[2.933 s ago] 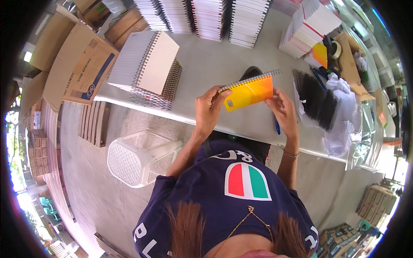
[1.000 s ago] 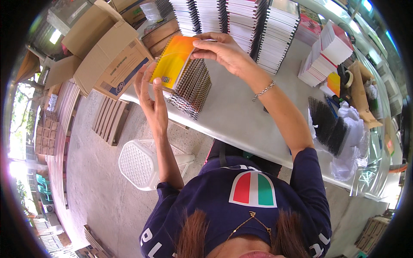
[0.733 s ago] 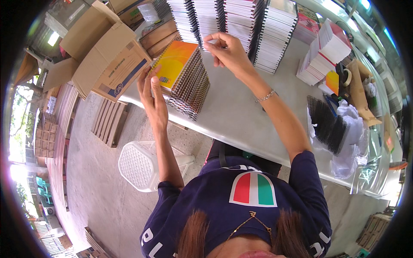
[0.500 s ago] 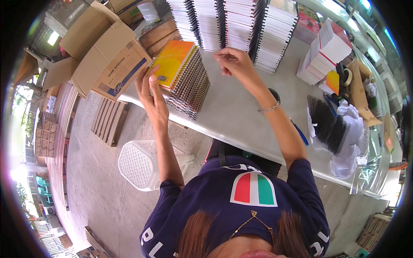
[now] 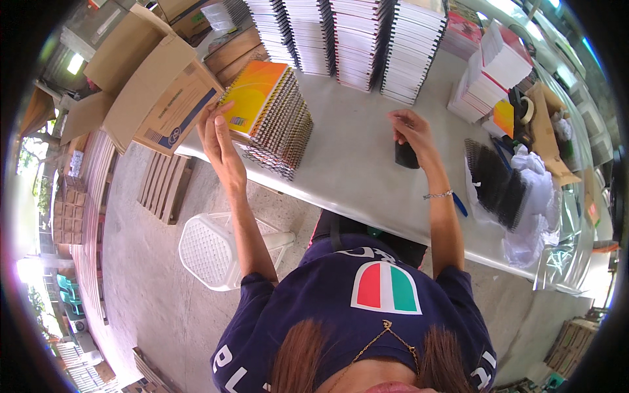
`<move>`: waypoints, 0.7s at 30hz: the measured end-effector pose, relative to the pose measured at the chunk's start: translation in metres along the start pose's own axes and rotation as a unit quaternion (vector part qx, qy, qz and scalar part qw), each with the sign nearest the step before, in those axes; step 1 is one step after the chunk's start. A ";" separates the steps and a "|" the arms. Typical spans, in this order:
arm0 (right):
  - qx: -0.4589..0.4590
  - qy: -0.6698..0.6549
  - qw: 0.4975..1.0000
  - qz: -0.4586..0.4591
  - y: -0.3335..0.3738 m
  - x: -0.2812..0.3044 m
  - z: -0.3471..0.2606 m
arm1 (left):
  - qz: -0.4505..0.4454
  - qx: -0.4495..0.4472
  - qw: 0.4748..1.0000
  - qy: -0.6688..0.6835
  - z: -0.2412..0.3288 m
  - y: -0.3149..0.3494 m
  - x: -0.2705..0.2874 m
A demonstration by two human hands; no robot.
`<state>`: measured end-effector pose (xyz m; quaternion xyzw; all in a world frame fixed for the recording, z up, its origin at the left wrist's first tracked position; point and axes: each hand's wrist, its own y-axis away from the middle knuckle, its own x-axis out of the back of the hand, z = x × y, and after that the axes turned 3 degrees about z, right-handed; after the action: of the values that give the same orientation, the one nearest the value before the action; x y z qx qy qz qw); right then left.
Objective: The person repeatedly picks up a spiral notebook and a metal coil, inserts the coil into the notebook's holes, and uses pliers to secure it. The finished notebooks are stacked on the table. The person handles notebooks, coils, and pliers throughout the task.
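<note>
A stack of spiral-bound notebooks (image 5: 275, 131) with a yellow and orange top cover stands at the table's left edge. My left hand (image 5: 221, 141) rests against its left side, fingers stretched out and the fingertips at the top cover. Over the middle of the table, my right hand (image 5: 413, 131) hangs with its fingers loosely bent and apart. Just below those fingers lies a small dark flat object (image 5: 406, 156), partly covered by the hand. Its kind is hard to make out, and I cannot tell whether the fingers touch it.
Tall stacks of bound books (image 5: 357, 46) line the table's far side. To the right are a white-paged book stack (image 5: 488, 72), black spiral coils (image 5: 495, 183), crumpled white paper (image 5: 534, 196) and a blue pen-like item (image 5: 460, 204). An open cardboard box (image 5: 173, 105) and a white stool (image 5: 213, 252) stand left.
My right hand has moved right and nearer to me, from beside the notebook stack to above the dark object. My left hand stays at the stack.
</note>
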<state>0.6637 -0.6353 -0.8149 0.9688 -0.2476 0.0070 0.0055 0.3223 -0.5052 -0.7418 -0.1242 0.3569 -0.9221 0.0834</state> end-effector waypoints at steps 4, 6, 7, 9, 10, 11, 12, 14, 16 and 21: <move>0.035 -0.061 0.992 0.101 0.013 0.033 0.003 | 0.039 0.023 0.999 -0.013 -0.002 0.007 -0.001; 0.134 0.005 0.956 0.262 0.010 0.062 0.011 | 0.076 -0.007 0.996 -0.039 0.014 0.010 0.006; 0.184 0.040 0.923 0.336 0.006 0.076 0.011 | 0.121 -0.037 0.990 -0.065 0.021 0.014 0.008; 0.229 0.155 0.835 0.476 0.003 0.111 0.000 | 0.190 -0.142 0.965 -0.112 0.025 0.018 0.021; 0.246 0.225 0.783 0.524 -0.002 0.140 0.001 | 0.215 -0.230 0.945 -0.093 0.015 0.018 0.027; 0.257 0.293 0.728 0.564 -0.009 0.166 0.003 | 0.216 -0.253 0.937 -0.102 0.021 0.023 0.024; 0.231 0.349 0.696 0.583 -0.014 0.189 0.008 | 0.217 -0.276 0.930 -0.109 0.032 0.031 0.018; 0.180 0.456 0.628 0.605 -0.029 0.231 0.011 | 0.186 -0.300 0.932 -0.088 0.054 0.051 -0.003; 0.007 0.499 0.630 0.595 -0.045 0.246 0.004 | 0.117 -0.304 0.945 -0.036 0.073 0.070 -0.025; -0.086 0.593 0.590 0.541 -0.051 0.265 -0.004 | -0.324 -0.060 0.943 0.052 0.092 0.113 -0.068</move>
<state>0.9204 -0.7178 -0.8067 0.4333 -0.6678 0.5600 0.2297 0.4214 -0.6295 -0.7642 -0.1900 0.3556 -0.8815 -0.2457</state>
